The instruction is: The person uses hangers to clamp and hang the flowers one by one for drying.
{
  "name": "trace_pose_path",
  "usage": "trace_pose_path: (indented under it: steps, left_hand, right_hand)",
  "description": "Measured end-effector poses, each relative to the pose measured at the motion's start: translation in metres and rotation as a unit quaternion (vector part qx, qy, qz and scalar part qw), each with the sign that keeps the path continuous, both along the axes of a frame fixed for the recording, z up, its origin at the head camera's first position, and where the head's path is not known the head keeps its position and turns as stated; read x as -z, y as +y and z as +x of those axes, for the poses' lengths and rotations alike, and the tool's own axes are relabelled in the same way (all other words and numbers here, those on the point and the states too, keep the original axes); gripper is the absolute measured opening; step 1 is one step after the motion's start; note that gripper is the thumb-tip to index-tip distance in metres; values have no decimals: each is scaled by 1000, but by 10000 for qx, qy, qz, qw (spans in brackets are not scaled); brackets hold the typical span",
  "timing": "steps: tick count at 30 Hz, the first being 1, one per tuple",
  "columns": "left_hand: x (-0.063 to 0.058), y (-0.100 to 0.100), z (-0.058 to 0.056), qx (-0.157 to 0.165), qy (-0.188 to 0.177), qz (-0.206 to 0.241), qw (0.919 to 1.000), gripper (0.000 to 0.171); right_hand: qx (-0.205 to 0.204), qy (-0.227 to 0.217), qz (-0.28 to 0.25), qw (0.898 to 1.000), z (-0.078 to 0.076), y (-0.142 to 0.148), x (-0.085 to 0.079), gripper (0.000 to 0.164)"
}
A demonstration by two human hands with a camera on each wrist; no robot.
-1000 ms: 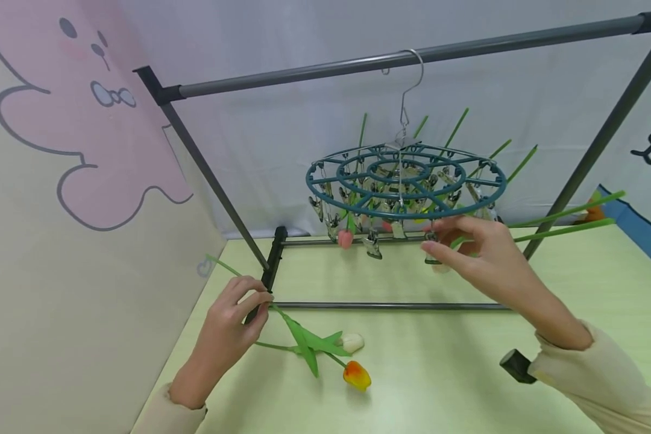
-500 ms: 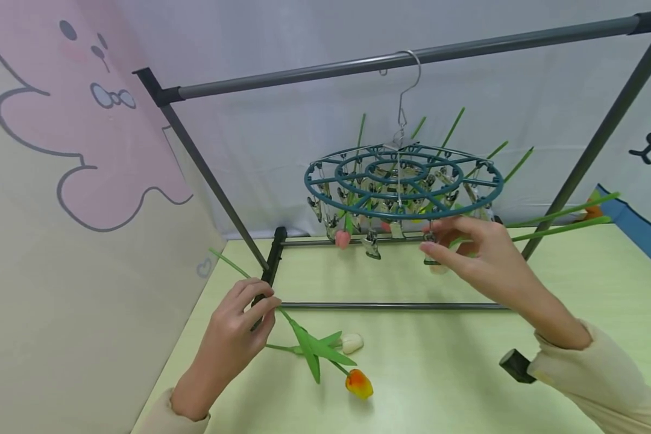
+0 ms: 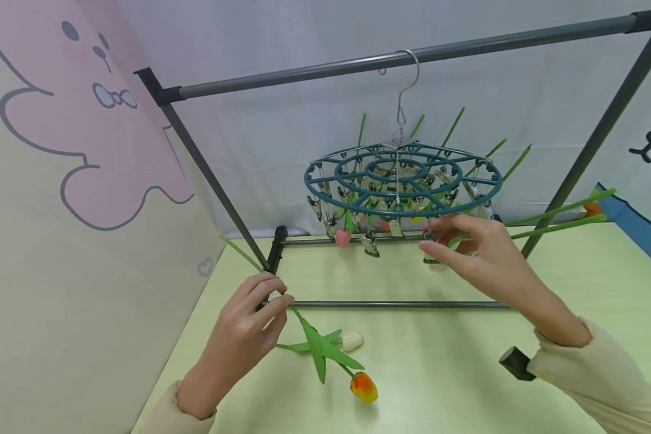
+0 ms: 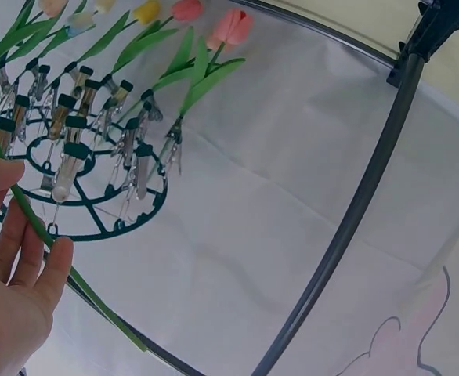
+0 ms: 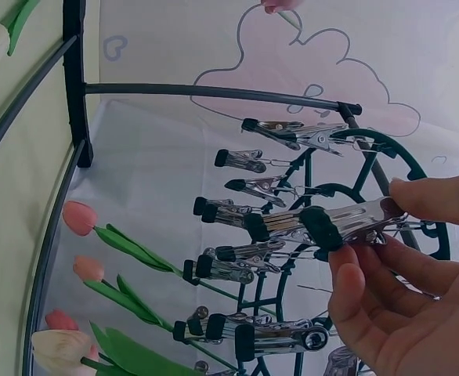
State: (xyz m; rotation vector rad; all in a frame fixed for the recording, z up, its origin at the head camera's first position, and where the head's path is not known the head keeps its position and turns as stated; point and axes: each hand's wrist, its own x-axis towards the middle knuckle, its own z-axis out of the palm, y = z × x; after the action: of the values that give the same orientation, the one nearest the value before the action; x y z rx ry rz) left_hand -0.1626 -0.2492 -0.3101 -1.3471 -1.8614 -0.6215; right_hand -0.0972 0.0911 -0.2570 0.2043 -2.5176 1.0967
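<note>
In the head view my left hand [image 3: 244, 328] pinches the green stem of an orange-yellow artificial tulip [image 3: 364, 387], bloom hanging low over the table. The left wrist view shows the stem [image 4: 96, 301] running across the fingers. My right hand [image 3: 483, 256] grips a metal clip with dark tips [image 5: 355, 223] on the near edge of a round teal clip hanger [image 3: 404, 214]. Thumb on one side and fingers on the other hold that clip. Other clips [image 3: 370, 244] dangle around the rings, and several hold tulips, among them a pink one [image 3: 343, 238].
A white tulip [image 3: 352, 341] lies on the pale green table [image 3: 439, 374], behind the orange one. The hanger hooks over the top bar [image 3: 304, 73] of a grey rack, whose lower bars [image 3: 390, 305] cross the table. A cartoon-printed wall [image 3: 114, 175] stands at the left.
My left hand has moved right and slightly toward the table's front with the tulip, whose bloom is now lower and farther right. The right hand stays at the same clip.
</note>
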Motion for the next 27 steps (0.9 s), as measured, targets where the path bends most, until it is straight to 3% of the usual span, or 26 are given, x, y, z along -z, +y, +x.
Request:
trace_pose_path:
  steps: [7, 27]
  left_hand:
    - [-7, 5, 3, -30, 78, -157, 9998, 31]
    - [-28, 16, 5, 364, 647, -338, 9967, 25]
  right_hand:
    - [-63, 60, -3, 10000, 1, 1, 0, 21]
    - [-126, -9, 135, 9998, -2, 1, -2, 24]
